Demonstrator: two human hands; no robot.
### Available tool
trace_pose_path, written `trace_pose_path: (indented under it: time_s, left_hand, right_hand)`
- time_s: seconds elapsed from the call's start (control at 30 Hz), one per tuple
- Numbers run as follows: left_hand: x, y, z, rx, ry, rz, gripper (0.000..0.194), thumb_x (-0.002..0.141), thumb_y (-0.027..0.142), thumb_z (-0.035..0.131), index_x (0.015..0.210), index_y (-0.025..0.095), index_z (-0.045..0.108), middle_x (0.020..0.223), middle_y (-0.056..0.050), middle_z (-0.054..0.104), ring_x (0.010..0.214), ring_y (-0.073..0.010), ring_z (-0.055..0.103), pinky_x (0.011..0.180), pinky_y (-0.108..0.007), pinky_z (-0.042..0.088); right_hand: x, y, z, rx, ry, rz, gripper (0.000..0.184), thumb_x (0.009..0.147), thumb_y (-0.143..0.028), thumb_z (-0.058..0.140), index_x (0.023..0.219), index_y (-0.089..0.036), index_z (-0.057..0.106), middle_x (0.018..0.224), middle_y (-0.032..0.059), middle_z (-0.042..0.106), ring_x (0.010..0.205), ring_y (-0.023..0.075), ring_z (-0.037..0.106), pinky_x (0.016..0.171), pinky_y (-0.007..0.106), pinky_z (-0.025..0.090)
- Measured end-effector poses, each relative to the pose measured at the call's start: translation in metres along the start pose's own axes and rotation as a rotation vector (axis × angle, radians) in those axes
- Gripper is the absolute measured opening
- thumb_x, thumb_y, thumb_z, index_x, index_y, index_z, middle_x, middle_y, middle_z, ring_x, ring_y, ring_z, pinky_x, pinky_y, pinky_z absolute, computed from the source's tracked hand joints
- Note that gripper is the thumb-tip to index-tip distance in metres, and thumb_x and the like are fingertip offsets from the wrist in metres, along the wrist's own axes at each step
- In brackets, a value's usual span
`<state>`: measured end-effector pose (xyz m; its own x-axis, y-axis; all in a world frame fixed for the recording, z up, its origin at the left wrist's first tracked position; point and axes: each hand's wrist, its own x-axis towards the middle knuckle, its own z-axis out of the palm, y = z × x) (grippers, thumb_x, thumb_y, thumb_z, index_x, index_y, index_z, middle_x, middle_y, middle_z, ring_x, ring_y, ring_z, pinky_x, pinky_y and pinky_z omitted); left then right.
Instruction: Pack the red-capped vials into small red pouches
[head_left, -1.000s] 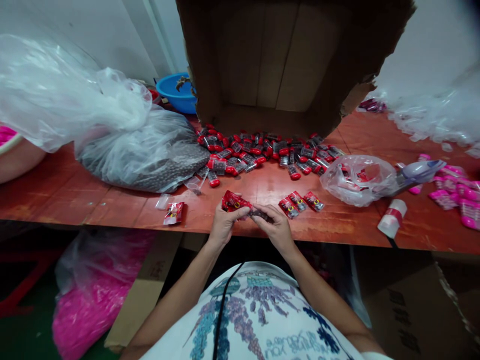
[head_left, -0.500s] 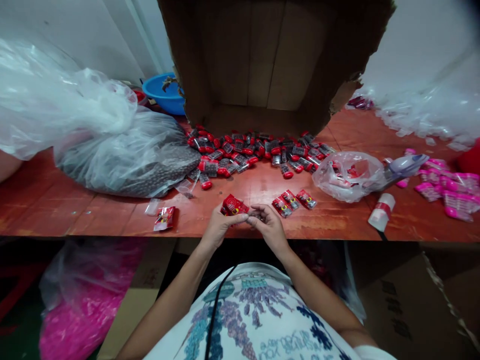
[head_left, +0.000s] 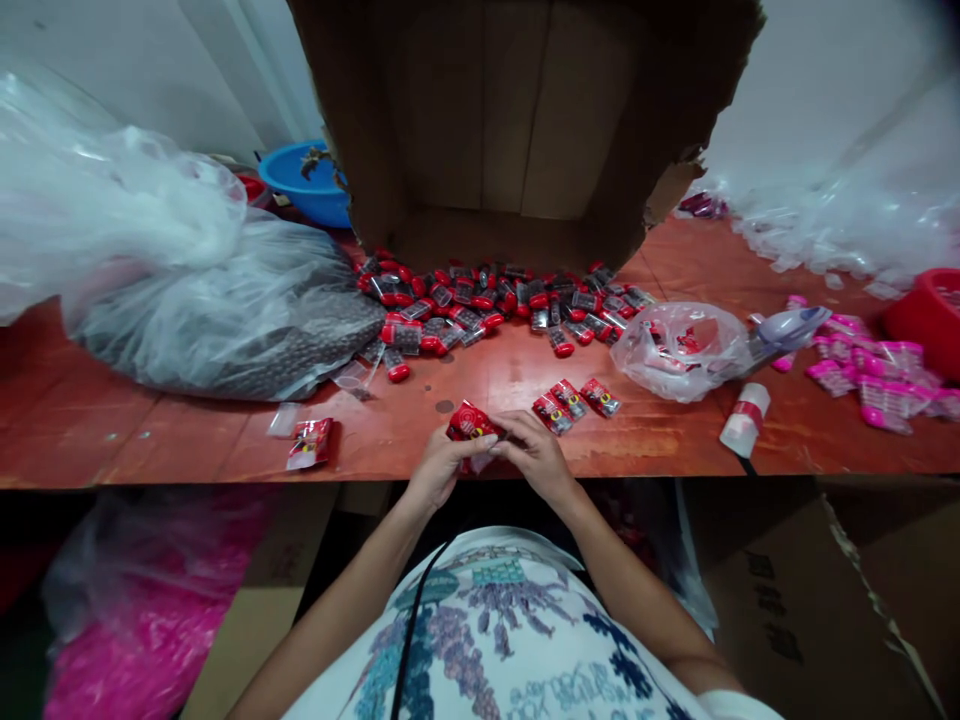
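Note:
A small red printed packet point(head_left: 468, 421) is held up near the table's front edge. My left hand point(head_left: 439, 468) grips it from the left, thumb across its front. My right hand point(head_left: 537, 455) is closed at the packet's right side, thumb and fingertips pinching its lower edge. What lies behind the fingers is hidden. Right of my hands lie three similar filled packets point(head_left: 570, 398) in a row. Another red packet point(head_left: 310, 443) lies to the left, beside a small clear plastic piece point(head_left: 283, 420). Beyond my hands is a heap of clear containers with red caps point(head_left: 465, 300).
A large torn cardboard box point(head_left: 517, 120) stands tipped behind the heap. To the left lies a plastic sack of dark contents point(head_left: 240, 320). A clear bag with packets point(head_left: 679, 350), a white roll point(head_left: 745, 420) and pink-capped containers point(head_left: 870, 365) are at the right. A blue basin point(head_left: 307, 185) stands behind.
My right fingers have moved from holding something small and dark beside the packet to pinching the packet itself. The packet is turned more upright. The whole view has shifted slightly.

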<state>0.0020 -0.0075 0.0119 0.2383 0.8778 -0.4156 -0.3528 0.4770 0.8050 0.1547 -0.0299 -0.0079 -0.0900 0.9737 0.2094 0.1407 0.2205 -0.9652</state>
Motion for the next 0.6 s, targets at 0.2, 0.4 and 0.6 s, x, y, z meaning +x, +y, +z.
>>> trace_pose_path:
  time_s: [0.2,0.4,0.6]
  left_hand:
    - [0.0,-0.004,0.003,-0.09,-0.05,-0.117,0.022,0.061,0.018,0.08,0.081,0.012,0.072,0.078,-0.008,0.073,0.067,-0.0162,0.067,0.066,-0.024,0.053]
    - [0.01,0.001,0.002,-0.132,0.045,-0.124,0.038,0.061,0.005,0.076,0.097,0.014,0.068,0.1,-0.014,0.073,0.085,-0.0216,0.07,0.075,-0.027,0.056]
    - [0.018,-0.002,0.011,-0.175,0.063,-0.007,0.049,0.059,0.008,0.079,0.105,0.014,0.064,0.098,-0.013,0.073,0.081,-0.0212,0.071,0.069,-0.028,0.056]
  right_hand:
    - [-0.008,0.008,-0.007,0.0,0.222,0.061,0.026,0.077,-0.026,0.068,0.103,-0.027,0.072,0.098,0.0037,0.066,0.089,0.0185,0.061,0.081,0.032,0.051]
    - [-0.008,0.03,-0.075,-0.262,0.568,0.148,0.034,0.079,-0.035,0.064,0.111,-0.022,0.068,0.105,0.0073,0.064,0.087,0.0196,0.06,0.083,0.037,0.049]
    - [-0.005,0.014,-0.059,-0.402,0.533,0.052,0.028,0.082,-0.036,0.062,0.105,-0.023,0.069,0.11,0.0084,0.057,0.092,0.0185,0.058,0.083,0.032,0.048]
